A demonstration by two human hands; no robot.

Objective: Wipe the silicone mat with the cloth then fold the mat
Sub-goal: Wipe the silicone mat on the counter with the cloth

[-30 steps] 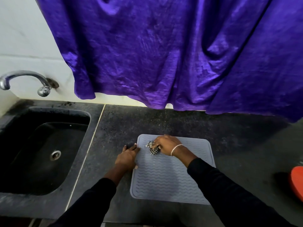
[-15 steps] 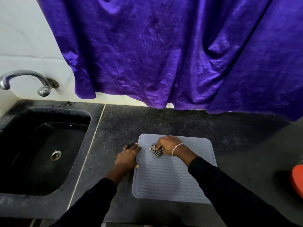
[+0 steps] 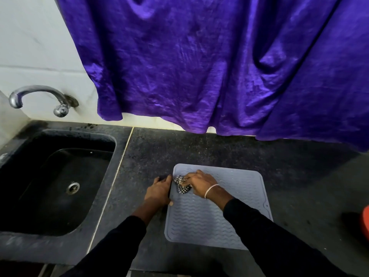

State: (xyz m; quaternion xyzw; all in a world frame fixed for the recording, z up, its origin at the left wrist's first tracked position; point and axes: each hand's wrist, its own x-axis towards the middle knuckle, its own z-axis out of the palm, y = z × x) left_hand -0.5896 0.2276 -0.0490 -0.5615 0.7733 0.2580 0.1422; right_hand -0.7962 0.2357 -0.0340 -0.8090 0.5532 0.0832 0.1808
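Silicone mat: grey-blue, wavy-ribbed face, rounded corners, lying flat on the dark speckled surface, right of the sink. Right hand presses a bunched checked cloth on the mat's far-left corner, fingers curled round it. Left hand rests at the mat's left edge, fingers straight, thumb on the mat. Bare surface behind and right of the mat; red object at the right frame edge.

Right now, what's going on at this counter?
A person is wiping a grey silicone mat that lies flat on the dark counter, beside the sink. The right hand holds a bunched checked cloth against the mat's far left corner. The left hand rests at the mat's left edge, apparently steadying it. The mat is not yet folded.
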